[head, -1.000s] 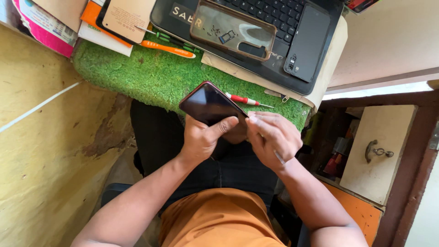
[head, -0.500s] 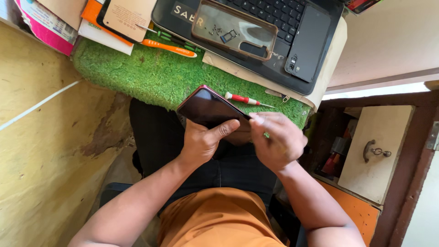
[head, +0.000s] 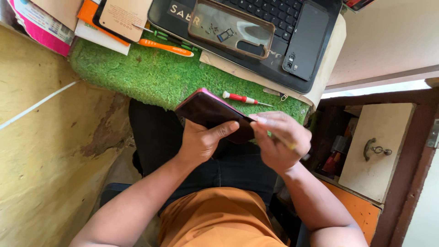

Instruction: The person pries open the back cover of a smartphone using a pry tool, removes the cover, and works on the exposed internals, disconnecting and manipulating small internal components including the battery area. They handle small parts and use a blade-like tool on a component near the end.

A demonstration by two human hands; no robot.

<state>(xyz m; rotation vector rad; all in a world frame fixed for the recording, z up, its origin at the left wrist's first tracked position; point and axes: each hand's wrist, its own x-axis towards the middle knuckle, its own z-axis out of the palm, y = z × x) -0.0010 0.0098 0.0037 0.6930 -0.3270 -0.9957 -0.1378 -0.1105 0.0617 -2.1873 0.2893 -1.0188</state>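
A dark smartphone (head: 208, 110) with a pink edge is held tilted over my lap, just in front of a green turf mat (head: 137, 75). My left hand (head: 201, 142) grips the phone from below, thumb lying across its screen. My right hand (head: 276, 142) is closed at the phone's right end, fingertips pinched against its edge, with a thin yellowish tool partly showing between the fingers. A small red-handled screwdriver (head: 242, 98) lies on the mat just beyond the phone.
A laptop (head: 315, 80) sits at the back with a clear phone case (head: 231, 29) holding small parts and a dark phone back cover (head: 305, 41) on it. An orange screwdriver (head: 164, 47) and books lie at the left. A drawer with a metal handle (head: 375, 148) stands right.
The phone has tipped so its screen faces less toward the camera and its pink edge shows. My right hand has closed onto its right end.
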